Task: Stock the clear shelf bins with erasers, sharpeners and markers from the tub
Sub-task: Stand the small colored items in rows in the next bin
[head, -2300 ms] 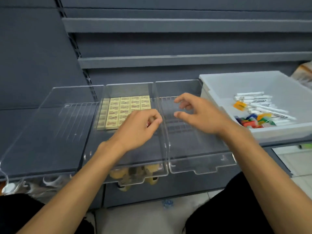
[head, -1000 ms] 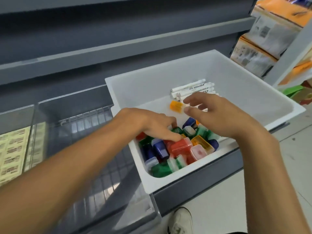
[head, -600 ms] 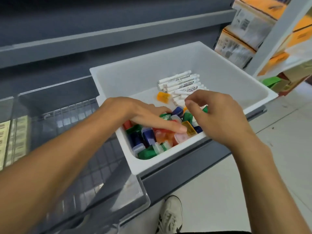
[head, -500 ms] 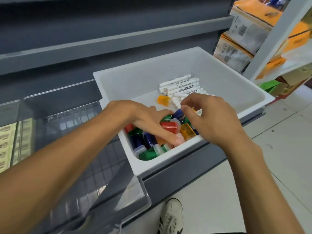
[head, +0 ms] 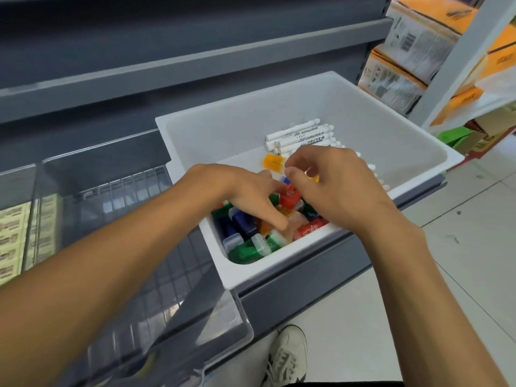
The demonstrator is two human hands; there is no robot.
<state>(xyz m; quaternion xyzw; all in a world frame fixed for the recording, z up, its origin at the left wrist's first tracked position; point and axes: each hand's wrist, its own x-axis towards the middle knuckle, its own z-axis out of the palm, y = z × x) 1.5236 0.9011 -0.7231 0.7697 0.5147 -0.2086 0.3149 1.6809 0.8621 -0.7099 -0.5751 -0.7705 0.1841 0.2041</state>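
Note:
The white tub (head: 377,129) stands on the grey shelf and holds white markers (head: 301,134) at the back. A pile of coloured sharpeners (head: 245,247) fills its near corner, and one orange sharpener (head: 272,162) lies apart. My left hand (head: 245,194) reaches into the pile with fairly straight fingers touching the sharpeners. My right hand (head: 335,185) hovers over the pile with curled fingers and thumb around a yellow sharpener (head: 311,174). A red sharpener (head: 290,196) sits between the two hands. Left of the tub is a clear bin (head: 139,191). Yellow erasers (head: 11,233) fill the bin beyond it.
Grey shelf boards (head: 195,65) run above the bins. Stacked cardboard boxes (head: 413,51) sit on a white rack (head: 460,65) at the upper right. My shoe (head: 287,356) stands on the pale tile floor below the shelf edge.
My view has swung from the clear bins to the tub. Both hands have moved into the sharpener pile, and my right hand's fingers have curled closer together.

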